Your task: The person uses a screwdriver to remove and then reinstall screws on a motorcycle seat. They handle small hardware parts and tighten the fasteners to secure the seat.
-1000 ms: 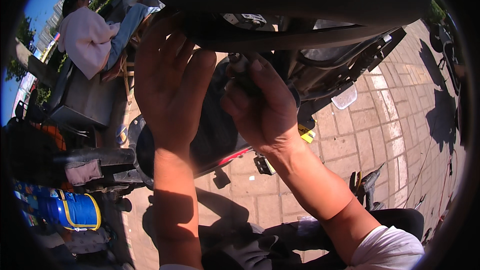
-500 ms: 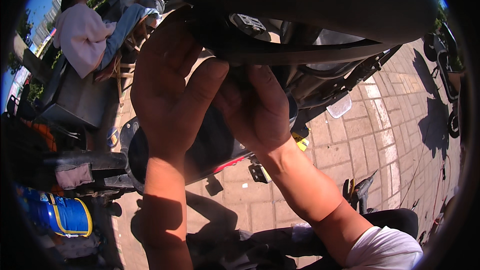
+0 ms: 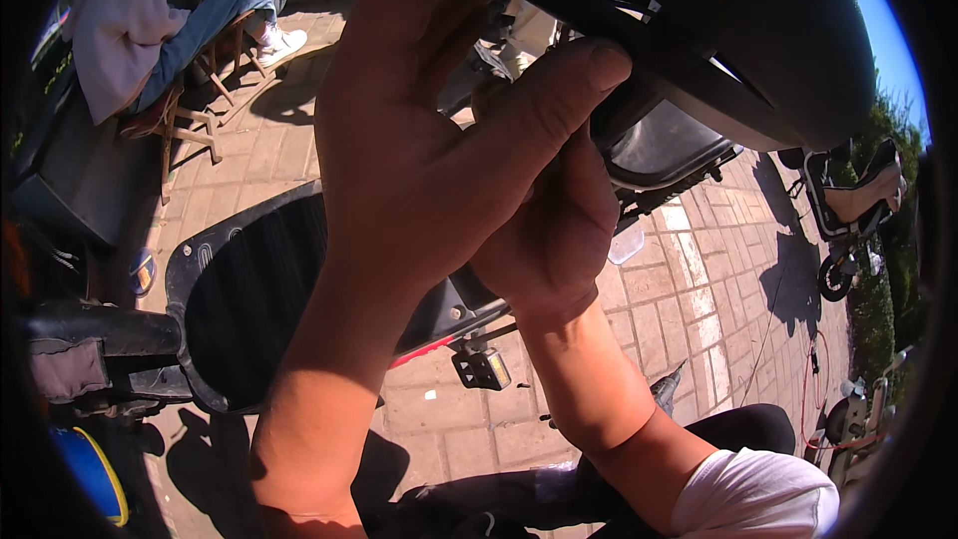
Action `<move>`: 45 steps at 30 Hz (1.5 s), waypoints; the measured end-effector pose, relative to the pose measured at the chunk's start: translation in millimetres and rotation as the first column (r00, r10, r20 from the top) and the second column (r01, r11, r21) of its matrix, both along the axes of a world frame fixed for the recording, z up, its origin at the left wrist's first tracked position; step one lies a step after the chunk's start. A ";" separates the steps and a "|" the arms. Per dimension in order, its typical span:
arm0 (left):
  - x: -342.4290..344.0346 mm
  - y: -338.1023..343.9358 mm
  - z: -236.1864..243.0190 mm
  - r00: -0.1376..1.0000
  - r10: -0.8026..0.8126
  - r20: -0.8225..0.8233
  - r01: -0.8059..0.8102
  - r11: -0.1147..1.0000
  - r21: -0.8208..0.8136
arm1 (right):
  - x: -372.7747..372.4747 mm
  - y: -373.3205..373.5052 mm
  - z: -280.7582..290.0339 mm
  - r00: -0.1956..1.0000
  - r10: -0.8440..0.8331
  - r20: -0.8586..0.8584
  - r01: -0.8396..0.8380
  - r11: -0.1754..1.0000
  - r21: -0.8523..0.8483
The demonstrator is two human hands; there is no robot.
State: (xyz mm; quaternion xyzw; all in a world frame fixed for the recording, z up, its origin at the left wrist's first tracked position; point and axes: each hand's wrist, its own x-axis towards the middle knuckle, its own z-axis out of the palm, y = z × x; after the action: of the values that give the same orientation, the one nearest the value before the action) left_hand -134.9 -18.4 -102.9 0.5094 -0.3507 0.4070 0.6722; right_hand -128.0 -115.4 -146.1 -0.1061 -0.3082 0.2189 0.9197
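Note:
A large black rounded part (image 3: 738, 20), shaped like a scooter seat, fills the upper right, with a black rim along its lower edge. My left hand (image 3: 429, 150) is raised at the rim's left end; its thumb lies against the edge and the other fingers curl up behind it. Just below and behind it is my right hand (image 3: 559, 230), its thumb pointing up under the rim. The left hand covers most of the right hand's fingers, so anything between the two is hidden. Below them stretches a black ribbed footboard (image 3: 249, 309) with a red strip on its edge.
Two people sit at the upper left, one on a wooden folding chair (image 3: 190, 125). A black pedal-like block (image 3: 481, 367) sticks out beside the footboard. A blue bag with yellow trim (image 3: 85, 474) is at lower left. Another scooter (image 3: 853, 200) stands on the right, over brick paving (image 3: 649, 309).
My view has shifted, and the footboard and seated people now lie further left. My left hand has come across in front of the right, its thumb reaching further along the rim.

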 end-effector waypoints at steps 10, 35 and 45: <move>18.7 -1.8 4.3 0.972 -0.125 0.198 0.155 0.978 -0.142 | 1.6 13.2 8.4 0.981 -0.186 -0.049 0.183 0.982 -0.052; 25.4 2.0 4.3 0.984 0.116 0.136 -0.118 0.993 0.007 | 19.8 -6.0 16.1 0.680 -0.562 0.471 0.703 0.681 -0.203; 19.2 -7.8 1.3 0.980 0.154 0.125 -0.146 0.986 -0.075 | 21.2 -7.8 14.4 0.748 -0.530 0.399 0.644 0.726 -0.242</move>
State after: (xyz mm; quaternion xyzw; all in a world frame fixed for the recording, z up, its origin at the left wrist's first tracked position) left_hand -115.7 -26.3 -101.6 0.4843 -0.3408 0.5002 0.6318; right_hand -106.8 -123.2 -131.7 -0.4000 -0.3483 -0.0529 0.8461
